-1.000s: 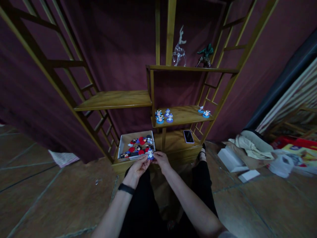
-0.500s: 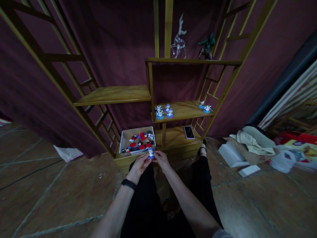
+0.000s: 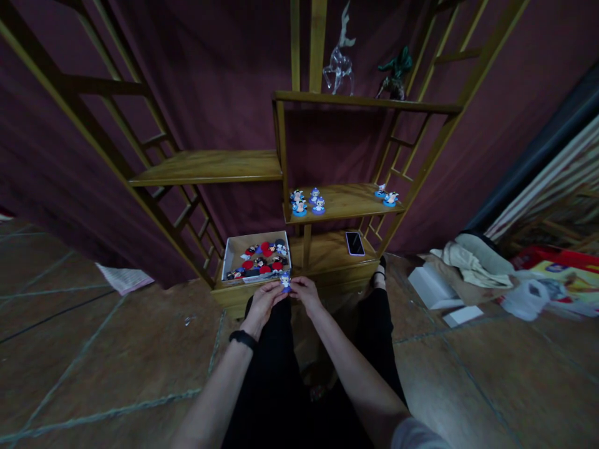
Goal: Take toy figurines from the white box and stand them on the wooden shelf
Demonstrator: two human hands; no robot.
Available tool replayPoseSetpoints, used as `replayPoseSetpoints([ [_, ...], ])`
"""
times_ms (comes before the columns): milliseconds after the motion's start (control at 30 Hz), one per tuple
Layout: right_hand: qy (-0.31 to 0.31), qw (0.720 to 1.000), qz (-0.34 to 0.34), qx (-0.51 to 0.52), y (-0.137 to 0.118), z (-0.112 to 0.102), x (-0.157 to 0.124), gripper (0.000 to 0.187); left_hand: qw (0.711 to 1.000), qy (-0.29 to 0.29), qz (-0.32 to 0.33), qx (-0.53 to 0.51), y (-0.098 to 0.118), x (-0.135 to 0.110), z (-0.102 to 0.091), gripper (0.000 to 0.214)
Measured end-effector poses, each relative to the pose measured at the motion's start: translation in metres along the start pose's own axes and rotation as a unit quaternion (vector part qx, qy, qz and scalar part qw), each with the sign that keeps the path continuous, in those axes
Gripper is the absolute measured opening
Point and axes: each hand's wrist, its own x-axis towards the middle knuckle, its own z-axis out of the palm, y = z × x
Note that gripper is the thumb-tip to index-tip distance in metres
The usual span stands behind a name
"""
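Note:
Between my two hands, just in front of the box, a small purple-and-white figurine [image 3: 285, 282] stands upright. My left hand [image 3: 264, 302] pinches it from the left, and my right hand [image 3: 305, 294] grips it from the right. Close behind lies an open cardboard box [image 3: 228, 254] holding several red, black and white figurines [image 3: 264, 257]. Two similar purple figurines [image 3: 319, 206] stand on the middle shelf [image 3: 349, 201], beside blue-based figurines [image 3: 299, 207]. At that shelf's right end are two more blue-based figurines [image 3: 390, 199].
A phone [image 3: 354, 244] lies on the bottom shelf. Higher up stand a clear deer figure [image 3: 339, 65] and a dark green statuette [image 3: 395, 73]. White boxes [image 3: 433, 287] and a plastic bag [image 3: 526, 299] lie on the floor at right, a paper [image 3: 122, 278] at left.
The view has tilted down slightly, so the shelves sit higher in the picture. Both hands still hold the purple figurine in nearly the same place.

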Motion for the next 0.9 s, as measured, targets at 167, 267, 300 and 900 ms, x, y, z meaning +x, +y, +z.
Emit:
replayPoseSetpoints([
  [167,-0.011,0.996,-0.059,-0.062,0.011,-0.003,0.009,0.017,0.999,0.032,0.009,0.030,-0.005,0.004,0.001,0.016],
  [267,-0.042,0.985,-0.128,-0.104,0.014,-0.007,0.016,0.020,0.998,0.037,0.007,0.041,-0.005,0.005,0.000,0.015],
  [300,-0.058,0.982,-0.141,-0.115,0.014,-0.009,0.018,0.022,0.998,0.033,0.004,0.045,-0.004,0.004,0.000,0.015],
  [900,-0.164,0.942,-0.154,-0.251,0.014,-0.026,0.039,0.021,0.998,-0.043,-0.042,0.027,-0.003,-0.004,-0.006,0.041],
])
